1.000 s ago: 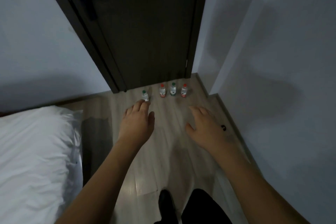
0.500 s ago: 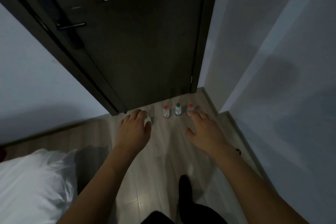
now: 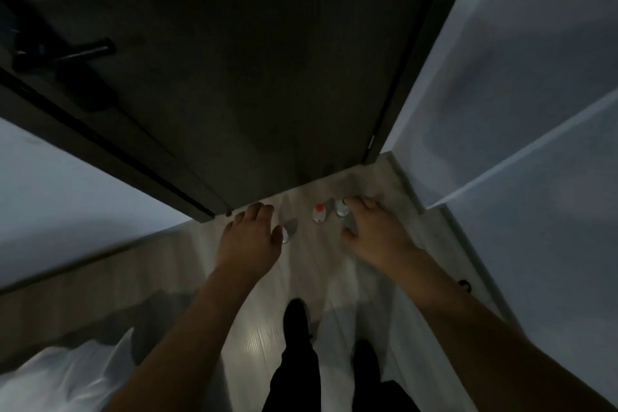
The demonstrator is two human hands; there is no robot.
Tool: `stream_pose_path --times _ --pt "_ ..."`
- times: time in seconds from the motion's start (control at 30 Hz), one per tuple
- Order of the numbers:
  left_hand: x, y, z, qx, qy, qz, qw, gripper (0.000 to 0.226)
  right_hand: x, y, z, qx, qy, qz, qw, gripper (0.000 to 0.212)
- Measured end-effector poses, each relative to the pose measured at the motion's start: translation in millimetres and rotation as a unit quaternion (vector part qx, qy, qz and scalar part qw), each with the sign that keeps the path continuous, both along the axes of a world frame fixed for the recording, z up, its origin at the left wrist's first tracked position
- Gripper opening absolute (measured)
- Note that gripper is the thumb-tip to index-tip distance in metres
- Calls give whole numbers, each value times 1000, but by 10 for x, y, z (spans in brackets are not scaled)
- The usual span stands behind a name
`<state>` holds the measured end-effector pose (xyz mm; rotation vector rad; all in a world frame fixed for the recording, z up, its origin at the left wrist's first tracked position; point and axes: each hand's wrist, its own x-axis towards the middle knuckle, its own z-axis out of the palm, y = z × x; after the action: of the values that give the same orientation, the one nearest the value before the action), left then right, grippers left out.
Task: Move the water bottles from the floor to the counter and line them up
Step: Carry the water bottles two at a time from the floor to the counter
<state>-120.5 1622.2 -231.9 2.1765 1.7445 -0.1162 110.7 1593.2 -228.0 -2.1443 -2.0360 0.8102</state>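
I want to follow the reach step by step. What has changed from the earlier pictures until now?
Both hands came forward and down to the bottles. The left hand now covers the leftmost bottle; the right hand reaches over the right-side ones, hiding one. Neither grips yet. The red-capped bottle stands where it was, before the door.

The door (image 3: 267,77) is dark brown with a black handle (image 3: 83,53). The floor (image 3: 301,278) is pale grey wood-grain. One bottle (image 3: 319,213) is clear with a red cap. The walls (image 3: 535,110) are white, the trousers (image 3: 297,378) black, the bedding (image 3: 60,385) white.
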Motion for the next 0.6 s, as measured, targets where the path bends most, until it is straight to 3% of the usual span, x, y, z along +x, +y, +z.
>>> stream_pose_path --times 0.17,0.47,0.6 --pt "-162 736 -1142 -44 18 -11 999 52 -157 742 -1024 -56 -2 -6 998 53" --pt "-168 1276 -4372 -109 39 -31 993 51 -294 1673 -4081 -127 -37 26 991 65" --pt "-150 1393 -5476 -97 77 -5 992 55 -299 1956 -5213 -144 -38 9 989 71"
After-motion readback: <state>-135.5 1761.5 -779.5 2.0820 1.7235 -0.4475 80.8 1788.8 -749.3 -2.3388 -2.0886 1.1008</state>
